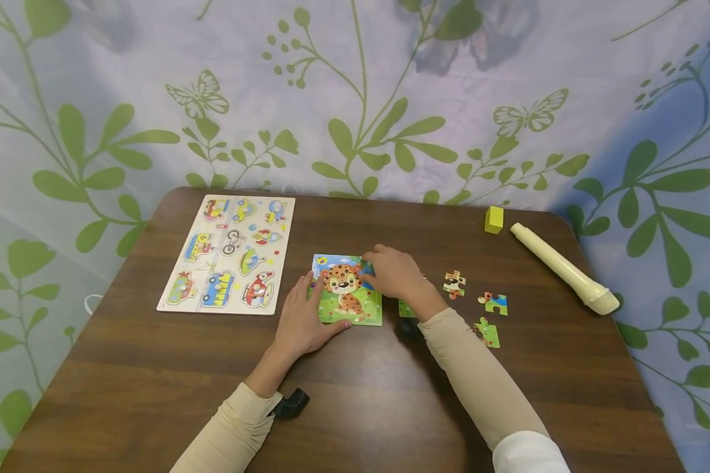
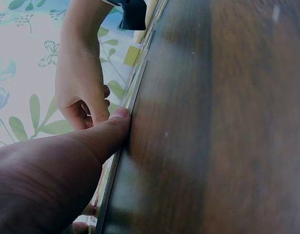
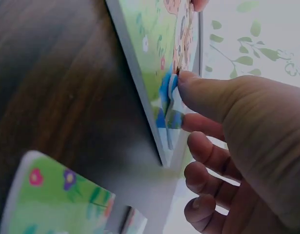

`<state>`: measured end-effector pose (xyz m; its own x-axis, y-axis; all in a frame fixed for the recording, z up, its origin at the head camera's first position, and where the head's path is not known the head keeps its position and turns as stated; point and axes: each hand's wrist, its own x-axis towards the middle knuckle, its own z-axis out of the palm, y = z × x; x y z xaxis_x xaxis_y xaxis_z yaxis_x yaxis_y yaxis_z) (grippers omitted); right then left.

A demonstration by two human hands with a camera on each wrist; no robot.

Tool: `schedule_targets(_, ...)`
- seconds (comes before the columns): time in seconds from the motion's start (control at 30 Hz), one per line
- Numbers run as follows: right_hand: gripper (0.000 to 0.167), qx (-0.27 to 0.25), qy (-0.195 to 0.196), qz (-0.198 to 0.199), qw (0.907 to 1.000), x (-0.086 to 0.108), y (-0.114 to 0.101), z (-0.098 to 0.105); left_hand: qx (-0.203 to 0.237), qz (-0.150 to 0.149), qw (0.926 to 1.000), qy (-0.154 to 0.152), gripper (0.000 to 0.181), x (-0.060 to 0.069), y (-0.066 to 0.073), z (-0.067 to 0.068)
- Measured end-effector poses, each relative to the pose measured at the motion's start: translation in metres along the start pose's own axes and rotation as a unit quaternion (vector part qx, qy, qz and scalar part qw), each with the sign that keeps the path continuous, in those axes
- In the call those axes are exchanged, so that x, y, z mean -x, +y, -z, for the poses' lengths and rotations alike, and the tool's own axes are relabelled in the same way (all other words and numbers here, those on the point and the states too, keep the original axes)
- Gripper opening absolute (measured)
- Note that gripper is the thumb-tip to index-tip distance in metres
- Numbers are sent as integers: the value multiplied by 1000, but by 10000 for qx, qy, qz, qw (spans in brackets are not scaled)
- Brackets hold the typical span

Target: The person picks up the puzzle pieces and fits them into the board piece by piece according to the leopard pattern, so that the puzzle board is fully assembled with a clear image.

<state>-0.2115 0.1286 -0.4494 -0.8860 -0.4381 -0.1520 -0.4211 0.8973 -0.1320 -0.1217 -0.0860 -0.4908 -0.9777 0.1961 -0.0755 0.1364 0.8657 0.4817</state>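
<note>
A square leopard jigsaw board (image 1: 352, 314) lies on the table between both hands. My left hand (image 1: 302, 322) rests at its left side, fingers spread, the thumb touching the near edge. At the board's upper right, my right hand (image 1: 395, 272) pinches a blue puzzle piece (image 3: 173, 87) between thumb and index finger. The right wrist view shows that piece tilted slightly up from the board; its far side is hidden by the fingers. Loose puzzle pieces lie to the right: a leopard-face piece (image 1: 454, 282), a blue-and-green piece (image 1: 497, 303) and a green piece (image 1: 488, 334).
Another green piece (image 1: 405, 310) is partly covered by the right wrist. A vehicle puzzle board (image 1: 266, 263) lies to the left. At the back right are a yellow block (image 1: 494, 220) and a long cream tube-like object (image 1: 559, 266). A patterned cloth (image 1: 355, 98) hangs behind the table.
</note>
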Motion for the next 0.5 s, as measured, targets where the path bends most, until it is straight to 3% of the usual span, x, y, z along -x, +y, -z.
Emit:
schedule_targets(0.2,45,183,158,-69,9997,2,-3,-2,-17,-63,10000,70,110,0,0,1)
schedule_targets(0.4,42,228,57,-125,9996,3,-5,-5,-24,-11,10000,11,111,0,0,0)
schedule_targets(0.5,44,-159,36,-46,9999,9,4,-3,-10,3,10000,0,113,1,1,-4)
